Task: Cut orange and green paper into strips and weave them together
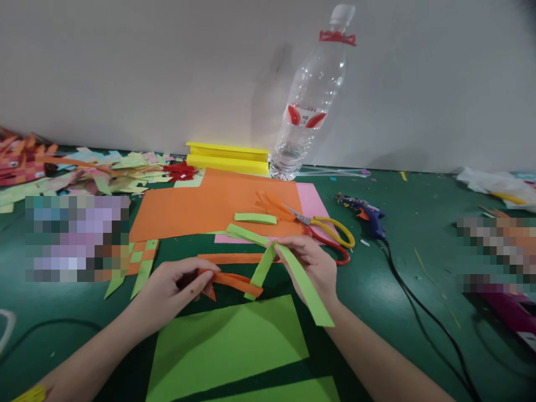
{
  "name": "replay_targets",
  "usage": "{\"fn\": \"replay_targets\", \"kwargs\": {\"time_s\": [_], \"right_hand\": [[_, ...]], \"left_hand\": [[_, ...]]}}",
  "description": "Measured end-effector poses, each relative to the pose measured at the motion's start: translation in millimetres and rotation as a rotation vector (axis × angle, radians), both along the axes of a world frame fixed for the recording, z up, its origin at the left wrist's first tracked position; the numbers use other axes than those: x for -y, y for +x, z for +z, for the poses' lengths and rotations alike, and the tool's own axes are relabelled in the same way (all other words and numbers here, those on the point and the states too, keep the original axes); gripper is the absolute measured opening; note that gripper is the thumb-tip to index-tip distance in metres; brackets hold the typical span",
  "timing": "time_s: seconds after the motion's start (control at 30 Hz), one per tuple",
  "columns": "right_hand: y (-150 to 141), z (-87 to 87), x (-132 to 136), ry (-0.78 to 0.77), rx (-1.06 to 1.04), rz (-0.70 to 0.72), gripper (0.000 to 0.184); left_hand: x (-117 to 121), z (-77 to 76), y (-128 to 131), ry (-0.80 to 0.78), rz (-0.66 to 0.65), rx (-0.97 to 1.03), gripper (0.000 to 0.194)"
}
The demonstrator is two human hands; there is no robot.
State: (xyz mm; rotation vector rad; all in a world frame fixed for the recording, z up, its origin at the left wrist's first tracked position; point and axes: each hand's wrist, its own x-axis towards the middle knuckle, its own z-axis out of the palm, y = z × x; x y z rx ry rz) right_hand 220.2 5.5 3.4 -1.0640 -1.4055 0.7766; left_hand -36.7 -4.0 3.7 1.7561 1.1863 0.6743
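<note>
My left hand (184,285) pinches an orange paper strip (238,282) between thumb and fingers. Its free end crosses the lower end of a green paper strip (263,271). My right hand (312,262) is closed on the green strip, which bends over at the fingers and hangs down on the near side. Another orange strip (238,258) lies just beyond the left fingers. Loose green strips (255,218) rest on an orange sheet (180,209). Scissors with yellow and red handles (335,226) lie past my right hand. Green sheets (234,340) spread below both hands.
A clear bottle (312,95) leans at the wall beside folded yellow paper (228,159). To the right lies a blue glue gun (366,215) with a black cord (414,298). Paper scraps (125,167) pile at the back left. A woven orange-green piece (142,257) lies at left.
</note>
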Motion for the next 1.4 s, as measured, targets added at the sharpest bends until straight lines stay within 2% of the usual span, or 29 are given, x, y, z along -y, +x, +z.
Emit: {"fn": "replay_targets", "kwargs": {"time_s": [0.1, 0.2, 0.33, 0.47, 0.53, 0.7, 0.83, 0.93, 1.03, 1.17, 1.4], "right_hand": [[0, 2.5, 4, -0.004, 0.038, 0.065, 0.014], [-1, 3.6, 7, 0.002, 0.084, 0.067, 0.019], [-3, 2.0, 11, 0.048, 0.043, 0.014, 0.021], [-5, -1.2, 10, 0.030, -0.025, -0.118, 0.015], [-5, -1.5, 10, 0.022, -0.014, -0.137, 0.013], [-4, 3.9, 9, 0.022, 0.111, 0.082, 0.019], [-4, 9.4, 10, 0.029, 0.246, 0.127, 0.021], [-6, 12.7, 11, 0.069, 0.273, 0.189, 0.023], [-9, 14.3, 12, 0.032, 0.147, 0.291, 0.026], [-14, 10.7, 13, -0.171, -0.140, 0.450, 0.032], [-22, 6.0, 16, -0.380, -0.228, 0.518, 0.068]], "left_hand": [[0, 0.4, 0, 0.012, 0.024, 0.003, 0.027], [0, 2.8, 1, 0.010, 0.035, 0.002, 0.027], [1, 6.9, 3, 0.015, 0.035, -0.021, 0.027], [2, 8.9, 5, 0.012, 0.019, -0.025, 0.029], [2, 9.5, 6, 0.009, 0.016, -0.021, 0.029], [2, 11.9, 7, 0.038, 0.043, -0.008, 0.026], [2, 15.2, 8, 0.049, 0.093, 0.013, 0.025], [4, 18.8, 9, 0.048, 0.122, 0.041, 0.025], [5, 22.1, 9, 0.037, 0.155, 0.068, 0.024], [5, 22.6, 9, 0.064, 0.215, 0.069, 0.024], [11, 21.0, 10, 0.119, 0.317, 0.131, 0.024]]}}
